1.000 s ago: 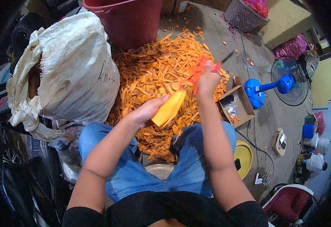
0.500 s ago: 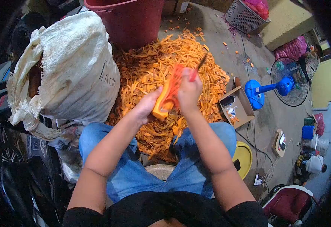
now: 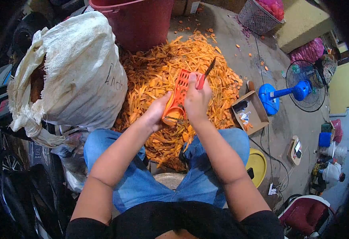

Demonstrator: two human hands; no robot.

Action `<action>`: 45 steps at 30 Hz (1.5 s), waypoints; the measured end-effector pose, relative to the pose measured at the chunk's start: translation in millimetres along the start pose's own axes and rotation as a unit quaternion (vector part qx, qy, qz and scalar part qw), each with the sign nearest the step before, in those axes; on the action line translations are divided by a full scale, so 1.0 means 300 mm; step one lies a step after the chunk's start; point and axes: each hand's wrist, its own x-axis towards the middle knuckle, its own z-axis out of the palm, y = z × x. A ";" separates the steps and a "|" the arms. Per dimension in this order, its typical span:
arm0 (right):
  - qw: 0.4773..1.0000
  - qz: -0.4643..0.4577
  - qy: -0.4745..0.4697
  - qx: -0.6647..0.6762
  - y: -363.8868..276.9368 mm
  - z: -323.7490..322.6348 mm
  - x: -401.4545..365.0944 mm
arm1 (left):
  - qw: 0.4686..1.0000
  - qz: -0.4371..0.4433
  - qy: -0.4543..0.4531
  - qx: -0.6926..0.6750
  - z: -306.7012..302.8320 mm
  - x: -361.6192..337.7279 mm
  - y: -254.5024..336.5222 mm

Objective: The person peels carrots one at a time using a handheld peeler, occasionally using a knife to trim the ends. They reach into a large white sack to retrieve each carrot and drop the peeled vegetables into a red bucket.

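Observation:
My left hand (image 3: 157, 110) is closed around an orange carrot (image 3: 169, 102), its fingers partly hidden behind it. Fingers wrapped, my right hand (image 3: 198, 97) grips a red peeler (image 3: 180, 89) with a perforated body, which lies against the carrot. A knife (image 3: 209, 68) with a red handle and dark blade also sticks out of the top of my right hand. Below both hands spreads a large heap of orange peelings and slices (image 3: 150, 77).
A white sack (image 3: 82, 67) stands at the left, a red bin (image 3: 136, 28) behind the heap. To the right are a cardboard box (image 3: 258, 113), a blue fan (image 3: 301, 91) and a yellow lid (image 3: 258, 163). Cables cross the floor.
The red peeler has slid down along the carrot towards me, covering more of its near end. The knife has swung slightly with my right hand. My left hand has barely moved.

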 end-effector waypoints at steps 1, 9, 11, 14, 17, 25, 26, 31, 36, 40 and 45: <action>0.998 -0.038 0.043 -0.014 0.006 0.002 0.009 | 1.000 -0.005 -0.019 0.013 0.000 -0.009 0.004; 0.968 0.033 0.227 -0.098 0.151 -0.132 0.216 | 0.975 -0.035 -0.059 0.210 0.014 -0.067 0.016; 0.950 0.102 0.276 -0.102 0.154 -0.183 0.234 | 0.980 -0.045 -0.065 0.184 0.010 -0.085 0.000; 0.943 0.205 0.263 -0.006 0.139 -0.179 0.232 | 0.984 -0.051 -0.084 0.149 -0.024 -0.056 0.007; 0.963 0.137 0.164 0.164 0.118 -0.083 0.167 | 0.994 -0.048 -0.094 0.024 -0.044 -0.003 0.013; 0.999 -0.015 0.015 0.037 0.016 0.012 0.008 | 0.998 0.010 -0.063 0.021 -0.045 0.039 0.006; 0.999 -0.032 0.003 0.026 0.025 0.012 0.007 | 0.998 0.010 -0.064 0.021 -0.047 0.044 0.000; 0.980 0.009 0.195 0.040 0.132 -0.058 0.164 | 0.989 -0.053 -0.110 0.078 -0.010 -0.023 0.017; 0.954 0.181 0.228 0.064 0.169 -0.161 0.220 | 0.976 -0.120 -0.176 0.033 -0.025 -0.027 -0.005; 0.986 -0.012 0.115 0.121 0.052 -0.024 0.094 | 0.992 -0.095 -0.087 0.010 -0.059 0.036 0.008; 1.000 -0.001 -0.005 0.028 0.002 0.001 0.023 | 0.998 -0.034 -0.045 0.009 -0.046 0.031 -0.010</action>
